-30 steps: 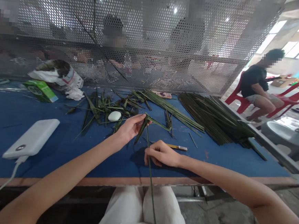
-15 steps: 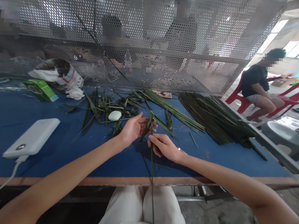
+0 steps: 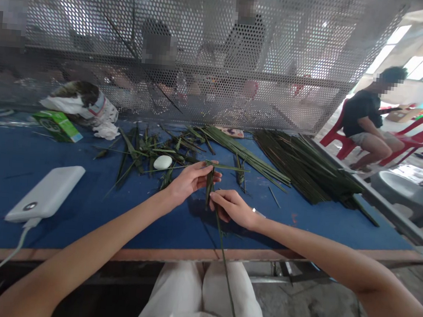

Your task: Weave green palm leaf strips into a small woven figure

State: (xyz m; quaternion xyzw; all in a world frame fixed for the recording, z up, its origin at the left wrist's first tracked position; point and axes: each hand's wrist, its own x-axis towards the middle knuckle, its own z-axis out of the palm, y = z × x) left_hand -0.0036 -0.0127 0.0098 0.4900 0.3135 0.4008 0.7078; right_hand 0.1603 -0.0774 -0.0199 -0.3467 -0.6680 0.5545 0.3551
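My left hand (image 3: pixel 189 181) pinches the folded upper end of a long green palm leaf strip (image 3: pixel 225 262) above the blue table (image 3: pixel 83 207). Just below it, my right hand (image 3: pixel 231 206) is closed around the same strip's thin stem, which runs down past the table edge over my lap. A short leaf blade (image 3: pixel 229 167) sticks out to the right from the fold. A small yellow-handled knife (image 3: pixel 257 212) lies mostly hidden behind my right wrist.
Loose leaf scraps (image 3: pixel 146 153) and a white oval object (image 3: pixel 163 162) lie beyond my hands. Leaf bundles (image 3: pixel 306 168) sit at right. A white power bank (image 3: pixel 45 194) with cable lies left, near a green box (image 3: pixel 56 127). A perforated metal screen (image 3: pixel 205 55) backs the table; people sit beyond.
My right hand slid up the stem close to my left hand. The leaf's top has been bent so a blade points right, and the stem's lower end swung rightward.
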